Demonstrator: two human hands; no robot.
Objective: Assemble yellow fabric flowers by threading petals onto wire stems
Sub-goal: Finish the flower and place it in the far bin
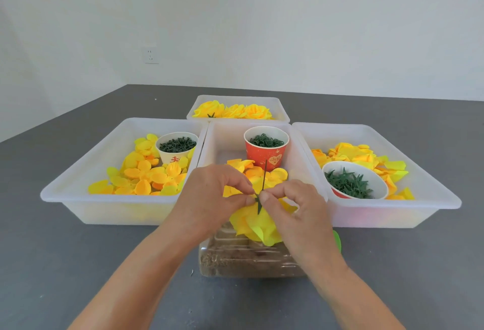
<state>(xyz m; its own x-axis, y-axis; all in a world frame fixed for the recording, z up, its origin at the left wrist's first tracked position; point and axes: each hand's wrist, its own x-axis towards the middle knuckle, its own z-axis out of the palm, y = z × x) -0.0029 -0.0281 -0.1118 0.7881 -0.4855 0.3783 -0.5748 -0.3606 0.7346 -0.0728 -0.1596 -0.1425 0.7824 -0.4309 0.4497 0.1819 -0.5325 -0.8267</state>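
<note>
Both hands met over the near edge of the middle tray (209,146), around the middle of the worktop (78,264). The left hand (212,196) and right hand (290,206) each pinched the thin dark green wire stem (262,185) between thumb and fingertips, touching each other right at the stem. The stem stood nearly upright, its top poking up in front of the red cup (265,151). Bright yellow fabric petals (256,227) were bunched on its lower end below the fingers, ruffled and layered, a bit more lemon-coloured at the tips.

The red cup held dark green rings. The left tray (86,172) had loose yellow-orange round petals plus a white cup (176,146) of dark green bits. The right tray (419,172) had crinkly yellow petals and a white bowl (355,180) of spiky green leaf pieces. At the far edge, a smaller tray (277,106) held finished yellow flowers (233,111). A clear bag of brownish stuff (248,256) sat under the hands.
</note>
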